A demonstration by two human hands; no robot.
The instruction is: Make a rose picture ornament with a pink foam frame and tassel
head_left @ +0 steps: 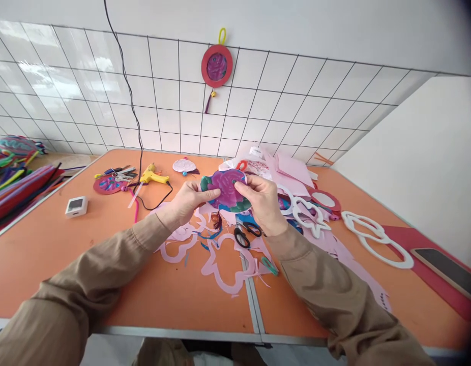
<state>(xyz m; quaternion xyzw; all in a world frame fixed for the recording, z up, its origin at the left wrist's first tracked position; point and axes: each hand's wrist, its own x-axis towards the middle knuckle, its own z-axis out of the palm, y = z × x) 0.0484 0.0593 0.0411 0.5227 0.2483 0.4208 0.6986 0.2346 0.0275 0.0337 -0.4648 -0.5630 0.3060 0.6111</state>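
Observation:
Between my two hands is a flat floral cutout (228,189), purple with green and blue patches and a pale edge. My left hand (187,202) pinches its left side, the thumb lying on the front. On the opposite side my right hand (264,201) grips it the same way. The cutout is raised above the table. Black-handled scissors (242,238) lie below it, their blades partly hidden. Pink paper scraps (220,277) with cut-out outlines are spread beneath my hands, and a dark red tassel (217,221) shows just under the cutout.
A yellow glue gun (154,175) with a cable rests at the left, near keys (124,174) and a small white device (76,206). White ring frames (384,241) and a phone (449,267) lie at the right. A round red ornament (216,66) hangs on the tiled wall.

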